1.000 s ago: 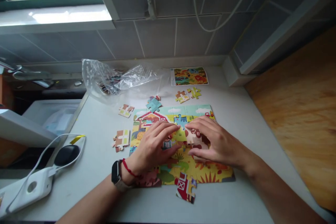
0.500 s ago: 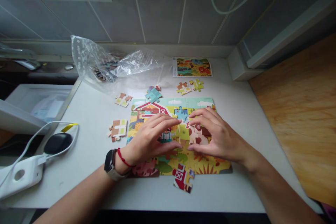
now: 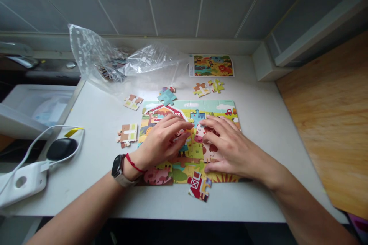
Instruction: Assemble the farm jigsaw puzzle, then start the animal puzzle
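Head view, puzzle: farm-scene jigsaw (image 3: 197, 152) flat on the white countertop (image 3: 94, 149), beneath both hands; red-roofed barn, pink pig, brown-patched cow.
Loose barn piece: red with a white-framed window (image 3: 198, 188), overlapping the near edge.
Left hand (image 3: 161, 138): narrow grip, thumb near the fingertips; can't tell whether it pinches anything.
Right hand (image 3: 231, 145): spread wide over the cow.
Hidden: cow's hindquarters and barn front, behind the hands.
Hard to make out: contents of the clear plastic bag (image 3: 155, 61).
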`<state>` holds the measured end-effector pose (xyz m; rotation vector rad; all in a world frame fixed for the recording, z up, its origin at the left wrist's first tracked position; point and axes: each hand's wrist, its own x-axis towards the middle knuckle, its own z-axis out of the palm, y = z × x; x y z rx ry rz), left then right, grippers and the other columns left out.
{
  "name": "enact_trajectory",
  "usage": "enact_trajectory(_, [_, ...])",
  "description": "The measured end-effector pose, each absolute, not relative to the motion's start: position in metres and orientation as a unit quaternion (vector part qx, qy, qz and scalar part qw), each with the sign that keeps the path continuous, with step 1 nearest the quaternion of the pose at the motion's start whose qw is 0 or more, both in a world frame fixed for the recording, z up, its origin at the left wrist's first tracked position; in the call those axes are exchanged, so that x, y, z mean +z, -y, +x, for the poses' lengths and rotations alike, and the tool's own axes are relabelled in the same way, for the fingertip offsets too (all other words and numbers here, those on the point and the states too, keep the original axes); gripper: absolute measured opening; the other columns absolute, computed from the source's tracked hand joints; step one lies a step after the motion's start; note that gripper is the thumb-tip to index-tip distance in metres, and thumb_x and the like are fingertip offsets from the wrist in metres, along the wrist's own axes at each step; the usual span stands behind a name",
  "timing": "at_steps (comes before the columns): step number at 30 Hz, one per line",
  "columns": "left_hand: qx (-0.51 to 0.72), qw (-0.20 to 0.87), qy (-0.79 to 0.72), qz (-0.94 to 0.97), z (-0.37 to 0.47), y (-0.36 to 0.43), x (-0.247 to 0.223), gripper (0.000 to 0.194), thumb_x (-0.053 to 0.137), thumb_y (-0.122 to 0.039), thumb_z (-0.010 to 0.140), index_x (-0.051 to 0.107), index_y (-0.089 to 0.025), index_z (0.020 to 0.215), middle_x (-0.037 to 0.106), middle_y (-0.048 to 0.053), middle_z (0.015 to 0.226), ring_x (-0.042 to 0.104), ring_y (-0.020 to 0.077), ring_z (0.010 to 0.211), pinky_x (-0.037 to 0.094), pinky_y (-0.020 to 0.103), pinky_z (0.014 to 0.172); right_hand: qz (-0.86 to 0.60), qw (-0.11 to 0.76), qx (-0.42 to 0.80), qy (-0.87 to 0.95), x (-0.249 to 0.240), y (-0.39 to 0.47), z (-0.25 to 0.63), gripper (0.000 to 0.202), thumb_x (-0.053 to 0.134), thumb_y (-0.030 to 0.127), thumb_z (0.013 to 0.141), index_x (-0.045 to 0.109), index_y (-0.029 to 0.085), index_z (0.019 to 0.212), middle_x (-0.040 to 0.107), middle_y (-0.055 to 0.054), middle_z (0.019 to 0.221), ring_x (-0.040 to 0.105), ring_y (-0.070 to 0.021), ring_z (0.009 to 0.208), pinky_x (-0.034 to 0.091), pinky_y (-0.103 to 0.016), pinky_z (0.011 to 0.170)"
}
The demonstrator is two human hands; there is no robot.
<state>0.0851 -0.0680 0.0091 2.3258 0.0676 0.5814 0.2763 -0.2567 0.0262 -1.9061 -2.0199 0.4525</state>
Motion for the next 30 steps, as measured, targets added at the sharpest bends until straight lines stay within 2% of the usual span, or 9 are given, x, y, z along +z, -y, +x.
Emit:
enact_trajectory(3, [0.213, 0.355, -0.012, 0.910, 0.085, 0.067, 0.008, 0.018, 0.061, -0.019, 0.106, 0.068, -0.018, 0.123, 0.075, 0.010, 0.112, 0.067, 0.0247, 0.108, 0.059, 0.045, 0.095, -0.666, 0.161, 0.166, 0.709, 0.028, 0.257, 0.276, 0.067, 0.101, 0.048, 0.067, 0.068, 0.025, 0.120, 0.055, -0.015, 0.159, 0.042, -0.0440, 0.156, 0.037, -0.070, 0.126])
enact_trajectory(6, [0.190, 0.342, 0.012, 0.920, 0.085, 0.066, 0.007, 0.026, 0.069, -0.027, 0.104, 0.066, -0.019, 0.129, 0.073, 0.011, 0.122, 0.063, 0.0276, 0.122, 0.056, 0.050, 0.107, -0.659, 0.160, 0.173, 0.714, 0.031, 0.256, 0.276, 0.061, 0.099, 0.045, 0.071, 0.068, 0.024, 0.119, 0.055, -0.016, 0.159, 0.043, -0.0420, 0.155, 0.039, -0.067, 0.126])
enact_trajectory(9, [0.168, 0.323, 0.024, 0.931, 0.083, 0.066, 0.004, 0.041, 0.076, -0.037, 0.100, 0.063, -0.020, 0.135, 0.069, 0.012, 0.134, 0.055, 0.0313, 0.137, 0.050, 0.055, 0.118, -0.662, 0.182, 0.168, 0.707, 0.033, 0.255, 0.277, 0.044, 0.093, 0.039, 0.081, 0.069, 0.026, 0.116, 0.058, -0.014, 0.155, 0.047, -0.0384, 0.153, 0.045, -0.063, 0.123])
enact_trajectory(12, [0.149, 0.304, 0.014, 0.941, 0.082, 0.067, 0.002, 0.051, 0.078, -0.041, 0.098, 0.060, -0.021, 0.141, 0.064, 0.013, 0.143, 0.046, 0.0351, 0.148, 0.045, 0.060, 0.122, -0.688, 0.201, 0.145, 0.682, 0.032, 0.255, 0.280, 0.026, 0.082, 0.028, 0.092, 0.070, 0.026, 0.114, 0.058, -0.013, 0.155, 0.049, -0.0357, 0.152, 0.047, -0.062, 0.122])
enact_trajectory(17, [0.133, 0.294, 0.000, 0.946, 0.081, 0.068, 0.001, 0.056, 0.076, -0.043, 0.098, 0.056, -0.023, 0.147, 0.060, 0.014, 0.149, 0.038, 0.0383, 0.156, 0.042, 0.064, 0.125, -0.715, 0.201, 0.146, 0.653, 0.025, 0.255, 0.285, 0.026, 0.082, 0.030, 0.092, 0.070, 0.026, 0.114, 0.056, -0.011, 0.159, 0.044, -0.0368, 0.156, 0.044, -0.064, 0.125])
enact_trajectory(24, [0.128, 0.298, -0.002, 0.946, 0.080, 0.068, 0.000, 0.054, 0.076, -0.042, 0.098, 0.058, -0.024, 0.145, 0.060, 0.012, 0.150, 0.036, 0.0388, 0.158, 0.040, 0.065, 0.127, -0.716, 0.222, 0.163, 0.641, 0.019, 0.253, 0.292, 0.031, 0.086, 0.036, 0.088, 0.072, 0.027, 0.115, 0.057, -0.010, 0.158, 0.040, -0.0381, 0.158, 0.040, -0.065, 0.127])
enact_trajectory(30, [0.175, 0.320, -0.003, 0.931, 0.083, 0.068, 0.001, 0.031, 0.067, -0.033, 0.106, 0.064, -0.023, 0.135, 0.067, 0.010, 0.139, 0.049, 0.0316, 0.149, 0.044, 0.059, 0.126, -0.727, 0.299, 0.142, 0.602, 0.022, 0.253, 0.307, 0.039, 0.083, 0.048, 0.091, 0.073, 0.028, 0.122, 0.062, -0.012, 0.150, 0.049, -0.0361, 0.152, 0.046, -0.061, 0.123])
